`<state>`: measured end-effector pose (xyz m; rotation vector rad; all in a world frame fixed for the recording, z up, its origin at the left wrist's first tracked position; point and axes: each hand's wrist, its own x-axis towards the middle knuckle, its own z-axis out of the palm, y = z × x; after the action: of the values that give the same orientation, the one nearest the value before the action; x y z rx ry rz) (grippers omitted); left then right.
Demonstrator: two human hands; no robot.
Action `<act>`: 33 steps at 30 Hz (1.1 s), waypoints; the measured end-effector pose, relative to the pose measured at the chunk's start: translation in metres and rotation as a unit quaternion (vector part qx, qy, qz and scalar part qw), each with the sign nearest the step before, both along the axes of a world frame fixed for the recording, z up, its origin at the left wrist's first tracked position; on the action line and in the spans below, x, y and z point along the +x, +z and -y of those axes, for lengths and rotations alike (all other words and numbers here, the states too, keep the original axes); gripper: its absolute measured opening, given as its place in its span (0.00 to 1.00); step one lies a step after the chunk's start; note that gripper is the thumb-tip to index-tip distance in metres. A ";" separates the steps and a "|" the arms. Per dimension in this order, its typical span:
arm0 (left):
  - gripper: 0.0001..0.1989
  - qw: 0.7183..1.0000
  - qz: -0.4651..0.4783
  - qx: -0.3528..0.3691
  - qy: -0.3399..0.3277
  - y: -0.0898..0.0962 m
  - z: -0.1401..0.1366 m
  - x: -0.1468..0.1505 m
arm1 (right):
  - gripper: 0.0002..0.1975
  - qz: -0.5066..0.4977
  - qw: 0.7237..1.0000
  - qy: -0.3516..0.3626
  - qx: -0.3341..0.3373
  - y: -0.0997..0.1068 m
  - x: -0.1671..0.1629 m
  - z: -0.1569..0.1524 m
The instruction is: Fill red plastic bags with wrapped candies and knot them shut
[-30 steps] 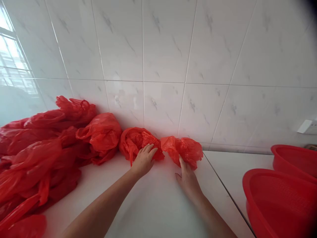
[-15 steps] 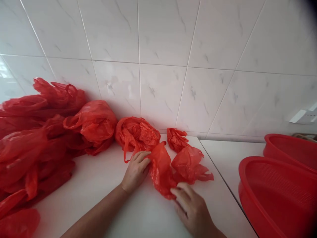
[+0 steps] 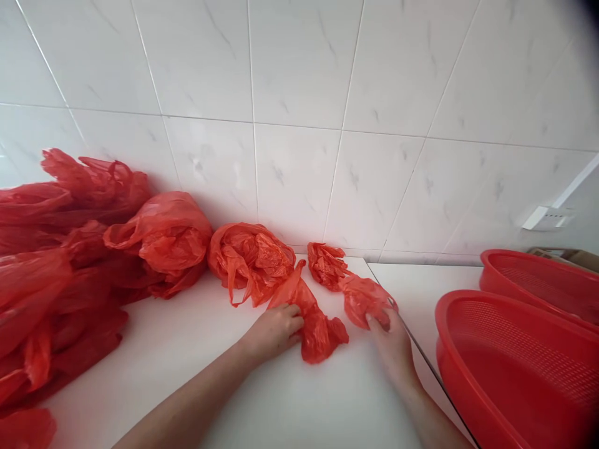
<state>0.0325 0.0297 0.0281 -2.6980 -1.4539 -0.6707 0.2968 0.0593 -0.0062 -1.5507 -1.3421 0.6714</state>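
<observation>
On the white tabletop, my left hand point(image 3: 276, 330) is closed on a crumpled red plastic bag point(image 3: 321, 337), which spreads out to its right. My right hand point(image 3: 392, 343) pinches the near side of another red plastic bag point(image 3: 365, 299), close to the seam in the table. Behind these lies a small bunched red bag point(image 3: 325, 265) against the wall. A larger red bag stuffed with crumpled plastic point(image 3: 253, 259) sits just beyond my left hand, its handle loops hanging forward.
A big heap of red plastic bags point(image 3: 51, 287) covers the left side, with a rounded full bag point(image 3: 173, 243) at its edge. To the right stand two red plastic baskets point(image 3: 449, 349). A tiled wall point(image 3: 299, 181) closes off the back; a white socket point(image 3: 547, 218) is mounted on it.
My right hand has left the bag by my left hand and moved right and away from me to the other bag. My left hand has shifted slightly right and nearer along its bag.
</observation>
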 end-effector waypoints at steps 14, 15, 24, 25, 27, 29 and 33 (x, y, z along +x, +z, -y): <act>0.15 0.959 0.178 0.148 0.164 0.086 -0.091 0.033 | 0.25 0.210 0.922 0.110 0.306 -0.002 -0.030 0.029; 0.17 0.962 0.180 0.139 0.153 0.083 -0.083 0.034 | 0.26 0.245 0.903 0.112 0.334 -0.002 -0.033 0.031; 0.15 0.857 0.451 -0.238 0.072 0.056 -0.009 0.017 | 0.25 0.335 0.844 0.095 0.409 0.008 -0.043 0.040; 0.13 0.829 0.504 -0.233 0.066 0.055 -0.007 0.011 | 0.27 0.321 0.857 0.089 0.393 0.009 -0.039 0.038; 0.11 0.762 0.614 -0.201 0.038 0.056 -0.006 -0.005 | 0.25 0.282 0.890 0.076 0.349 0.010 -0.030 0.034; 0.09 0.699 0.692 -0.178 0.015 0.058 -0.005 -0.019 | 0.17 0.236 0.925 0.071 0.289 0.011 -0.022 0.030; 0.12 0.632 0.754 -0.180 0.000 0.061 0.003 -0.043 | 0.05 0.119 0.981 0.069 0.136 0.006 -0.012 0.019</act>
<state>-0.0103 0.0269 0.0893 -1.8549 -1.6171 -3.3975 0.2844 0.0403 -0.0001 -1.3563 -1.6581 0.3714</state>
